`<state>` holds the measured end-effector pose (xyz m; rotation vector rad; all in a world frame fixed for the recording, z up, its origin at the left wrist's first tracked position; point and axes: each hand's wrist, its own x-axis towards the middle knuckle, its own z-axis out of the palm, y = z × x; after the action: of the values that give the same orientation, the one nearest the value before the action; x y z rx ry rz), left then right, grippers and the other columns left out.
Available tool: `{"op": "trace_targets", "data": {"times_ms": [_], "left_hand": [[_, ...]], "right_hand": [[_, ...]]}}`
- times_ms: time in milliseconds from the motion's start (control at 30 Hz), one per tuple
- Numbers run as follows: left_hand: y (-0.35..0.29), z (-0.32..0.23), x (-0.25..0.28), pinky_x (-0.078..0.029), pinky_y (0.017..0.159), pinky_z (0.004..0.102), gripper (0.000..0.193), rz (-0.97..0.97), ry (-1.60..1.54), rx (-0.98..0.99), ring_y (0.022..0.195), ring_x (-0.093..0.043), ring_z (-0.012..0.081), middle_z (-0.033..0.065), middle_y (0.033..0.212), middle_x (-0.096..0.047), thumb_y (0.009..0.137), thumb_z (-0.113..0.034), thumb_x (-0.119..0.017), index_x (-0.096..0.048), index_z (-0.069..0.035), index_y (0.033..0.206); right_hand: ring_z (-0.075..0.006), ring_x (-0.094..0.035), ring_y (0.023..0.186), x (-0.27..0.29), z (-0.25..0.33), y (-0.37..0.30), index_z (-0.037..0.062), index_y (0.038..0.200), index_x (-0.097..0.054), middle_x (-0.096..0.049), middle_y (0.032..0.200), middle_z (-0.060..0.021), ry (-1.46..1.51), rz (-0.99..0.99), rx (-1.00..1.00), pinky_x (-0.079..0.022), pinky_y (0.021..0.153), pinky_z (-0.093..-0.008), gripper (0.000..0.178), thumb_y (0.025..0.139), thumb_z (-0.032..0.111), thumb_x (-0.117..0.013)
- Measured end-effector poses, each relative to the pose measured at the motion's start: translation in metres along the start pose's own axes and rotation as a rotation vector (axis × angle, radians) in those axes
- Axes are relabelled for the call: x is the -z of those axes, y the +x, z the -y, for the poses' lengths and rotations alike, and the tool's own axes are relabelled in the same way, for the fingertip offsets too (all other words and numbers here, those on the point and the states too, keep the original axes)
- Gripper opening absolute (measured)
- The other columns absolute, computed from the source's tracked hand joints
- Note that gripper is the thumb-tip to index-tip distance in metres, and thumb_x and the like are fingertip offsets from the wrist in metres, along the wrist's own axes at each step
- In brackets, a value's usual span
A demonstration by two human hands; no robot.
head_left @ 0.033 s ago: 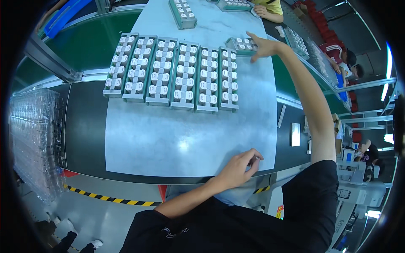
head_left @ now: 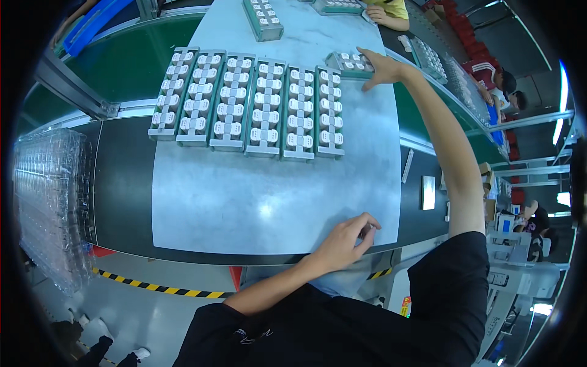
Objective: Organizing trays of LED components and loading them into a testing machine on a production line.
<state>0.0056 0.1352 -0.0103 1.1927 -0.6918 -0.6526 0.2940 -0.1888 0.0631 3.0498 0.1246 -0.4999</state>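
Observation:
My right hand (head_left: 385, 69) reaches to the far right of the table. Its thumb and fingers are spread around the right end of a short-looking green and grey tray (head_left: 333, 63) of white parts; no firm grip shows. My left hand (head_left: 345, 241) rests at the near table edge, fingers loosely curled toward the thumb, with nothing visible inside. Between the hands and farther left, several long trays stand side by side, among them a tray (head_left: 265, 150) near the middle and the rightmost tray (head_left: 330, 151). Each carries a row of white rounded parts under a grey strip.
Another filled tray (head_left: 271, 33) lies at the far side. A co-worker's hand (head_left: 376, 13) is beside a tray (head_left: 336, 7) there. Stacked clear plastic trays (head_left: 52, 202) stand at left. A small framed plate (head_left: 428, 192) lies on the dark surface at right, beside a metal post and rail.

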Motion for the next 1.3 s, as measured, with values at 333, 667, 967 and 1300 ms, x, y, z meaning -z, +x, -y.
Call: {"op": "trace_targets", "data": {"times_ms": [333,667,967,1300], "left_hand": [[0.004,0.013,-0.009,-0.052,0.078,0.0305,0.016,-0.182,-0.064,0.003,0.08,-0.067,0.0173,0.0105,0.092,-0.069,0.103,-0.008,-0.053,-0.057,0.0,0.116],[0.013,0.006,0.012,-0.036,0.109,0.0451,0.097,-0.152,0.628,-0.189,0.137,-0.045,0.0323,0.0229,0.15,-0.043,0.084,-0.025,-0.085,-0.024,-0.004,0.157],[-0.002,0.01,-0.028,-0.041,0.111,0.0503,0.111,-0.329,0.872,-0.245,0.132,-0.051,0.0399,0.0318,0.142,-0.049,0.075,-0.021,-0.091,-0.019,-0.002,0.157],[0.003,0.017,-0.039,-0.041,0.111,0.0512,0.104,-0.351,1.063,-0.265,0.128,-0.054,0.042,0.0299,0.141,-0.052,0.077,-0.03,-0.089,-0.027,0.0,0.155]], "right_hand": [[-0.0325,-0.071,0.099,-0.082,0.043,-0.104,0.0015,0.105,-0.075,-0.073,0.11,-0.0182,0.129,-0.198,-0.501,-0.06,0.081,-0.0427,0.067,0.069,0.058,-0.075],[-0.039,-0.061,0.111,-0.105,0.19,-0.209,-0.0141,0.122,-0.061,-0.059,0.121,-0.0275,0.631,-0.292,-0.755,-0.054,0.095,-0.0443,0.085,0.067,0.045,-0.087],[-0.0334,-0.052,0.115,-0.149,0.178,-0.474,-0.001,0.124,-0.053,-0.051,0.12,-0.0174,0.586,-1.686,-0.982,-0.042,0.102,-0.0442,0.064,0.077,0.03,-0.084],[-0.0423,-0.046,0.125,-0.273,0.144,-0.694,-0.0065,0.148,-0.037,-0.055,0.134,-0.0275,-0.197,-1.156,-2.173,-0.029,0.108,-0.0563,0.112,0.07,0.058,-0.085]]}}
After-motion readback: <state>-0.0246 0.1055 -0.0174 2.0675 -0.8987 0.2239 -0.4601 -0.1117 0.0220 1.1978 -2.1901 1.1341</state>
